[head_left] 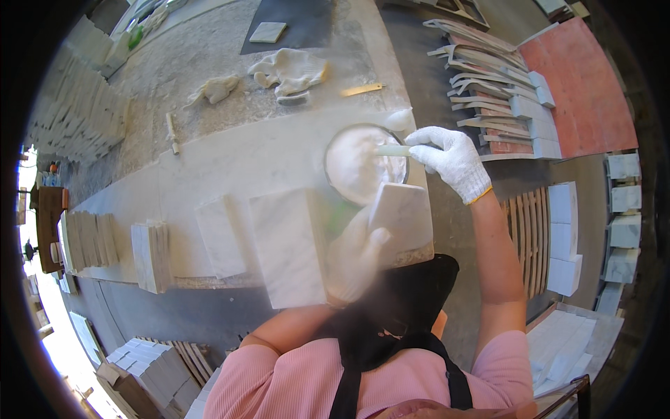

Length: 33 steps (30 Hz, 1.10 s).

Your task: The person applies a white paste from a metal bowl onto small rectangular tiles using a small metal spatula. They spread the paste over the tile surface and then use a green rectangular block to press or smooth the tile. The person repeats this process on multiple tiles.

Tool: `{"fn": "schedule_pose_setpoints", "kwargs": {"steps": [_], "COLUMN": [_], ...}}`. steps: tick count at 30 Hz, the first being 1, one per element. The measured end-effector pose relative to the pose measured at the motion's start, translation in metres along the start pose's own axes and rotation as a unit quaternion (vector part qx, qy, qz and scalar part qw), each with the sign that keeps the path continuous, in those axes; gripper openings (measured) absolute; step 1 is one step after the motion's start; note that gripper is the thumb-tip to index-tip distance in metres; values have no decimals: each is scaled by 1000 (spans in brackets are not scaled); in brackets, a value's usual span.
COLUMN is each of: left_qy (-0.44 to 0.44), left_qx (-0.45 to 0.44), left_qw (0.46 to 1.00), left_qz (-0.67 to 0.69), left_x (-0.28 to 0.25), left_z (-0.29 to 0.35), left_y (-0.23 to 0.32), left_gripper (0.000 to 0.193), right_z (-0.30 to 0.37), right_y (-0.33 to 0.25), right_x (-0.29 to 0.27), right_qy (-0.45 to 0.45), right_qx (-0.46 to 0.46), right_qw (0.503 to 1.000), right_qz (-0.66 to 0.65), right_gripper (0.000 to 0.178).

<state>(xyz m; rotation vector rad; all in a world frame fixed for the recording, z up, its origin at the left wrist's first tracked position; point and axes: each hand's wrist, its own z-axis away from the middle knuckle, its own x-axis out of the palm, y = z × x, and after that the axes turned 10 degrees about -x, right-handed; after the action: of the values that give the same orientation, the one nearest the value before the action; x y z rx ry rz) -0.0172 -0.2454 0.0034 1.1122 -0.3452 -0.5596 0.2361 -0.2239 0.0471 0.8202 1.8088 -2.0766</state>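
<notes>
My right hand [450, 162], in a white knit glove, pinches a flat pale spatula [392, 150]. The spatula's far end rests in white paste [354, 162] inside a round bowl [329, 176] near the table's right edge. My left hand [357, 253], gloved too and partly hazy, grips a white marble tile [410, 215]. That tile is tilted up just in front of the bowl. Close to the left wrist stands a stack of larger marble tiles [285, 244]. A small white lump [400, 119] sits at the bowl's far right side.
Upright tile stacks [150, 255] line the table's near edge to the left. Farther back lie loose gloves [296, 70], a yellow-handled tool [363, 89] and a small tile on a dark sheet [292, 15]. Pallets with tiles [534, 115] stand on the floor at right.
</notes>
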Motion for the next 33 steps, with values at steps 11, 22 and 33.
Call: {"fn": "schedule_pose_setpoints", "kwargs": {"steps": [11, 22, 33], "left_qy": [27, 42, 31], "left_qx": [-24, -1, -35], "left_qw": [999, 999, 998], "left_qz": [-23, -31, -39], "left_x": [4, 6, 3], "left_z": [-9, -13, -14], "left_y": [-2, -8, -10], "left_gripper": [47, 43, 49], "right_z": [-7, 21, 26], "right_y": [26, -11, -22], "right_x": [23, -9, -6], "right_qy": [-29, 18, 9], "right_qx": [36, 87, 47], "right_qw": [990, 983, 992], "right_qz": [-135, -160, -119], "right_gripper": [24, 23, 20]}}
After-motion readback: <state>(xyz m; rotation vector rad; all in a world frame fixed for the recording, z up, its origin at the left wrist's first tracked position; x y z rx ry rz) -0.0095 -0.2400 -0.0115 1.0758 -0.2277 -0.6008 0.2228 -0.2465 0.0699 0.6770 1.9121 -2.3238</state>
